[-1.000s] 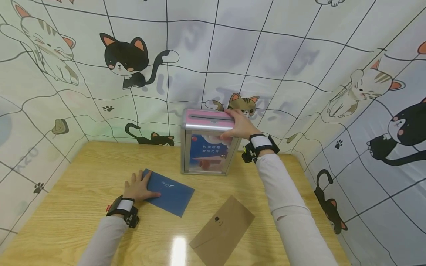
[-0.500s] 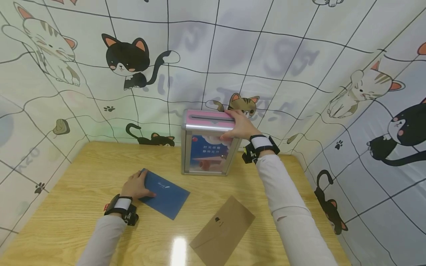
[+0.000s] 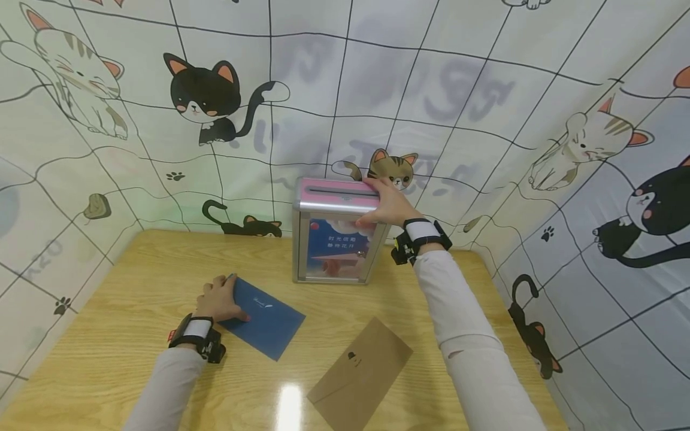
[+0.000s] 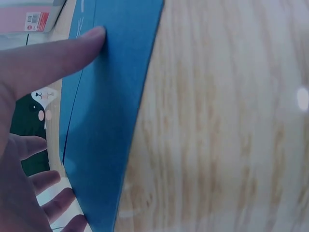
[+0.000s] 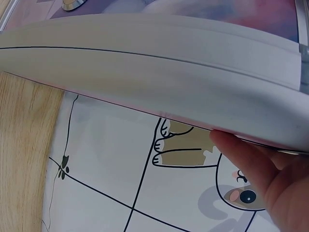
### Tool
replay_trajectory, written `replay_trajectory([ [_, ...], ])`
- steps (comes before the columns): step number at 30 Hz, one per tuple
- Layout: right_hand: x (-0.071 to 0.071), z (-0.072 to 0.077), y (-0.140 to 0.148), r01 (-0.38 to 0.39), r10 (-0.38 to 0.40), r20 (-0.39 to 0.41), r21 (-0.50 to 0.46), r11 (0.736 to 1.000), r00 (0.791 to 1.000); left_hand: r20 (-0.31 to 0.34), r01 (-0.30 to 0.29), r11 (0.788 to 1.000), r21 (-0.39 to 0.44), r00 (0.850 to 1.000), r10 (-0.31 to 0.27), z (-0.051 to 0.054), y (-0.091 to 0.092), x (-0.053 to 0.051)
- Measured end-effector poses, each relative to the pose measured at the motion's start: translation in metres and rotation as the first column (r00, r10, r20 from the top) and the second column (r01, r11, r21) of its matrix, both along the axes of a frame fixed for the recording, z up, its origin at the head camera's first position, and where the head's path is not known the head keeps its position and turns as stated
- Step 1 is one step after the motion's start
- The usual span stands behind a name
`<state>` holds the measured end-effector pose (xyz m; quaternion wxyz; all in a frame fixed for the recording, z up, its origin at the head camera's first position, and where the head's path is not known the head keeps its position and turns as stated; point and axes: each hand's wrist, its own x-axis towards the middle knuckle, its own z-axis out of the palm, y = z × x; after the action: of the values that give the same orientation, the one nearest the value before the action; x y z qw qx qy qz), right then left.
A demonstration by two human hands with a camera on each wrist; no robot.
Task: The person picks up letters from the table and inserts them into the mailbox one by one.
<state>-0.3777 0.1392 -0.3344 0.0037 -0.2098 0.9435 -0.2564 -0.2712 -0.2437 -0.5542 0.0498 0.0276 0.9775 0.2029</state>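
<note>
In the head view a blue envelope (image 3: 264,317) lies on the table. My left hand (image 3: 218,301) holds its left end, thumb on top and fingers bent at the far edge; the left wrist view shows the thumb (image 4: 72,53) on the paper and several fingertips by the edge. A silver-framed letter box (image 3: 336,248) with a pink slotted top stands at the back. My right hand (image 3: 390,203) grips its upper right end, thumb in front, other fingers over the top. In the right wrist view the right hand (image 5: 275,183) is partly behind the box's pale side.
A brown kraft envelope (image 3: 361,374) lies flat near the front, to the right of the blue one. Behind the wooden table (image 3: 162,263) hangs a cat-print cloth (image 3: 323,78), which also runs along both sides.
The blue envelope has slid a little left and toward me with my left hand, whose spread fingers have bent in. The right hand and the letter box stay put.
</note>
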Motion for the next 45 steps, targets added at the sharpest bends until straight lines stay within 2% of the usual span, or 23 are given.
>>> replay_trajectory([
  [5,-0.001,0.000,0.000,-0.007,0.007,0.003,-0.013,1.000,1.000,0.030,-0.017,0.999,0.039,0.999,0.016,-0.001,-0.004,0.000],
  [12,0.000,0.001,-0.001,-0.004,0.004,0.001,-0.005,1.000,1.000,0.026,-0.037,0.998,0.051,0.999,0.036,-0.004,-0.008,0.001],
  [16,0.000,0.001,-0.003,-0.009,0.009,-0.004,-0.004,1.000,1.000,0.018,-0.047,0.997,0.060,0.999,0.046,-0.003,-0.009,0.003],
  [22,0.000,0.000,-0.003,0.002,-0.002,-0.002,0.001,1.000,1.000,0.052,-0.063,0.992,0.106,0.997,0.058,-0.002,-0.010,0.003],
  [24,0.000,0.000,-0.002,0.007,-0.007,-0.002,-0.002,1.000,1.000,0.063,-0.072,0.992,0.105,0.996,0.065,-0.002,-0.010,0.003],
  [31,-0.001,-0.001,0.000,-0.008,0.008,-0.001,-0.003,1.000,1.000,0.092,-0.106,0.994,0.015,0.990,0.104,-0.003,-0.010,0.002],
  [40,-0.001,-0.001,0.000,0.006,-0.006,-0.002,-0.001,1.000,1.000,0.116,-0.128,0.992,0.017,0.985,0.125,-0.002,-0.010,0.003],
  [45,0.000,-0.001,0.001,0.008,-0.008,0.004,-0.001,1.000,1.000,0.127,-0.139,0.990,0.036,0.983,0.133,0.004,-0.015,0.003],
])
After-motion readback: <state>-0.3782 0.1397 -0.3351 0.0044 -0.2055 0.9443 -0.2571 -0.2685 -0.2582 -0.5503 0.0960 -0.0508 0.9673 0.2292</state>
